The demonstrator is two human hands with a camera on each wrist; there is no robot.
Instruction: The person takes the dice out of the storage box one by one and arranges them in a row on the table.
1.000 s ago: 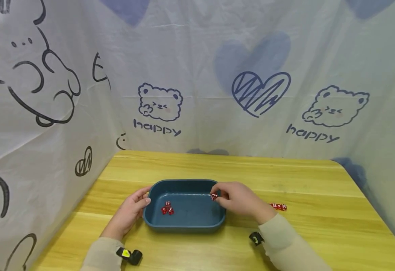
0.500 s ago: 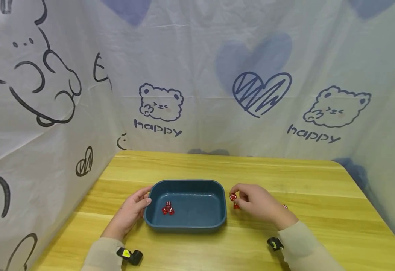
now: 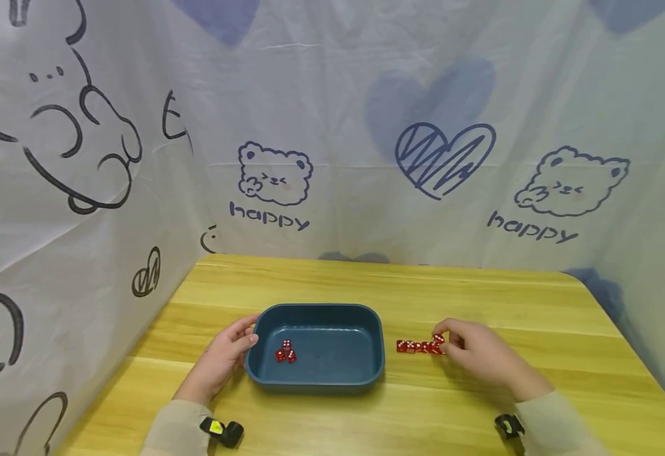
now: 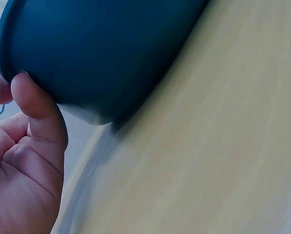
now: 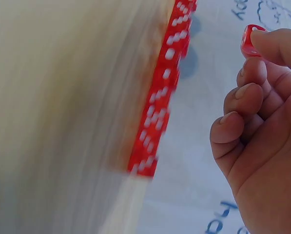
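Observation:
A dark blue-green rectangular tray (image 3: pixel 335 361) sits on the table, with a small cluster of red dice (image 3: pixel 286 346) at the left inside it. My left hand (image 3: pixel 218 360) holds the tray's left end, thumb against the outer wall (image 4: pixel 101 53); some of its fingers are hidden. To the right of the tray, my right hand (image 3: pixel 483 356) pinches a red die (image 5: pixel 249 43) between thumb and forefinger, the other fingers curled. Just below that die runs a row of several red dice (image 3: pixel 410 346) with white pips, side by side; the right hand covers its right end in the head view.
The yellow wood-grain table (image 3: pixel 338 424) ends at a printed white curtain (image 3: pixel 355 209) behind and at both sides. A black wrist camera (image 3: pixel 224 432) is strapped to the left wrist, another black device (image 3: pixel 509 426) to the right.
From over the tray's right end, my right hand has moved right, carrying the die, and is now above the row's right part. The left hand stays at the tray.

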